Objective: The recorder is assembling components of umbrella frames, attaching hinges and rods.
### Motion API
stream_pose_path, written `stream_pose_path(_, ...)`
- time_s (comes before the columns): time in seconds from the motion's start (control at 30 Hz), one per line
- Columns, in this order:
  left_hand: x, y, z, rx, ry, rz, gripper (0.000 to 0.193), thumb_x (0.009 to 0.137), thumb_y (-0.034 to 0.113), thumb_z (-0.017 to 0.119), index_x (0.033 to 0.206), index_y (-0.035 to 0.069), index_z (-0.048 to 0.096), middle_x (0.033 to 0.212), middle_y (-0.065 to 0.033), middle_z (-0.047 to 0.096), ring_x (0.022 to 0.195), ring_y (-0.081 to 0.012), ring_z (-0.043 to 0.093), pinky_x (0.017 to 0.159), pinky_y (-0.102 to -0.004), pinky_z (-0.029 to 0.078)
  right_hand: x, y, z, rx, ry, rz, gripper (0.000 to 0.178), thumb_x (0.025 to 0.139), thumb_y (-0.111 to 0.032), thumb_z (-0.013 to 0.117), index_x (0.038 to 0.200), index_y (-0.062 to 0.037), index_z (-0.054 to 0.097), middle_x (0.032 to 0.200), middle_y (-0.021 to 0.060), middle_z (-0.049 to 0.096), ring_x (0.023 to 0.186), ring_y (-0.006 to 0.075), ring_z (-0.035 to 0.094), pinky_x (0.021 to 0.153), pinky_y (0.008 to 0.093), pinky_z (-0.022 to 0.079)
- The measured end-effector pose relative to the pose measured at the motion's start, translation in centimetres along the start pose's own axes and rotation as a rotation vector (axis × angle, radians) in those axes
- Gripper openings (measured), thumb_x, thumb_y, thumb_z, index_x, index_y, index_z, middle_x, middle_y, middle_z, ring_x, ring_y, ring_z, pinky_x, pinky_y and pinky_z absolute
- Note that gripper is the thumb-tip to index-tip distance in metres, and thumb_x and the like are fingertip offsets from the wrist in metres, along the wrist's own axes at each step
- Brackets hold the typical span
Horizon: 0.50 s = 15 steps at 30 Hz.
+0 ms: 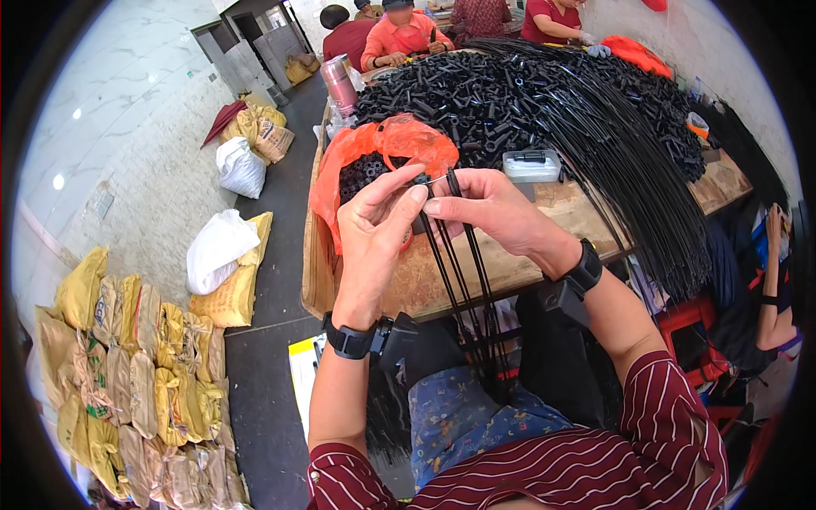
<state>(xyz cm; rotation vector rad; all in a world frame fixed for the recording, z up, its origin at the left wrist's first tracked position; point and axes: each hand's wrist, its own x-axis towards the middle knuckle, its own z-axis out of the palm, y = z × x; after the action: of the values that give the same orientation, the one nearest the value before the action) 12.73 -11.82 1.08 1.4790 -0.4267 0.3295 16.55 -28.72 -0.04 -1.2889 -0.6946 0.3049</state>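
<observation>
My left hand [380, 212] is closed in a pinch in front of my chest, with a small dark piece at its fingertips. Close beside it, my right hand [493, 211] is shut round the upper ends of several long thin black rods [481, 285]. These rods hang down between my knees. A short, thin, light-coloured line spans the gap between the fingertips of both hands; what it is I cannot make out. Behind my left hand lies an open red plastic bag [344, 163] with small black parts [361, 172] inside.
A wooden table [544, 229] bears a heap of black plastic parts [459, 98] and a spread of long black rods [629, 161]. A clear plastic box [532, 167] and a pink can [339, 85] stand on it. People work across the table. Stacked sacks [140, 365] line the left wall.
</observation>
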Motion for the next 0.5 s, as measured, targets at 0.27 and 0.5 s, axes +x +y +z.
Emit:
stream_pose_path(0.27, 0.3, -0.7, -0.4, -0.126, -0.037, 0.005, 0.023, 0.087, 0.006, 0.064, 0.109, 0.000, 0.066, 0.099, -0.0029, 0.066, 0.092, -0.0093, 0.060, 0.085, -0.0240, 0.047, -0.1, 0.0, 0.2, 0.089, -0.005, -0.003, 0.013, 0.089, -0.019, 0.066, 0.083, -0.0077, 0.061, 0.074, -0.0024, 0.060, 0.062, 0.0025, 0.052, 0.056, 0.0180, 0.041)
stream_pose_path(0.5, 0.3, -1.2, -0.6, -0.311, -0.060, -0.076, 0.024, 0.087, 0.007, 0.065, 0.110, 0.000, 0.066, 0.099, -0.0051, 0.067, 0.091, -0.0104, 0.061, 0.083, -0.0248, 0.047, -0.2, 0.4, 0.1, 0.119, -0.066, -0.017, 0.013, 0.090, -0.019, 0.065, 0.084, -0.0080, 0.061, 0.072, -0.0027, 0.060, 0.063, 0.0031, 0.054, 0.056, 0.0185, 0.042)
